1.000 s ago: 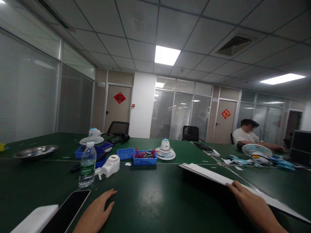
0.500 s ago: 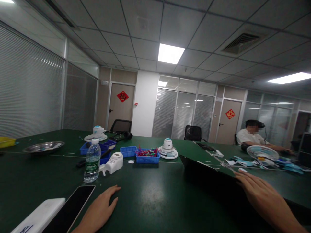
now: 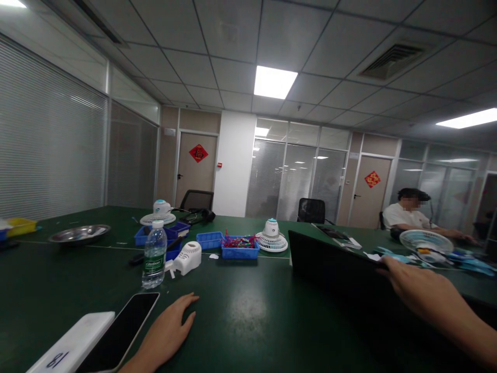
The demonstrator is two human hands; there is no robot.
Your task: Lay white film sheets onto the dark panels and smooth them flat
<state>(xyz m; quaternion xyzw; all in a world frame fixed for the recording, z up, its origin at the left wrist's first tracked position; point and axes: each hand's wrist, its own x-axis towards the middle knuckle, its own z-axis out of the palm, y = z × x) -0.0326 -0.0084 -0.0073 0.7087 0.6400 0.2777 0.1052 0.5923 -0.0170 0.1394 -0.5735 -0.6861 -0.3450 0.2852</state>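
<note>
The dark panel (image 3: 334, 269) stands nearly upright on the green table (image 3: 248, 321), at about 4 o'clock from the middle of the view. The right hand (image 3: 421, 290) holds it at its upper right corner, fingers hooked over the top edge; the thumb is hidden. The hands are well apart. The left hand (image 3: 171, 331) lies at 7 o'clock, open and palm down on the table, holding nothing. Just beside it, at its 9 o'clock, lies a dark-screened phone (image 3: 120, 334), with a white block (image 3: 72, 349) further out the same way. At 11 o'clock from the left hand stands a water bottle (image 3: 154, 256), a white fan housing (image 3: 187, 257) at its 3 o'clock. Beyond, at the panel's 10 o'clock, sit a blue tray (image 3: 239, 251) of coloured bits and a small white fan (image 3: 272, 237). A steel dish (image 3: 79, 234) rests far out at 9 o'clock. At 2 o'clock another person (image 3: 407, 215) sits at the table.
</note>
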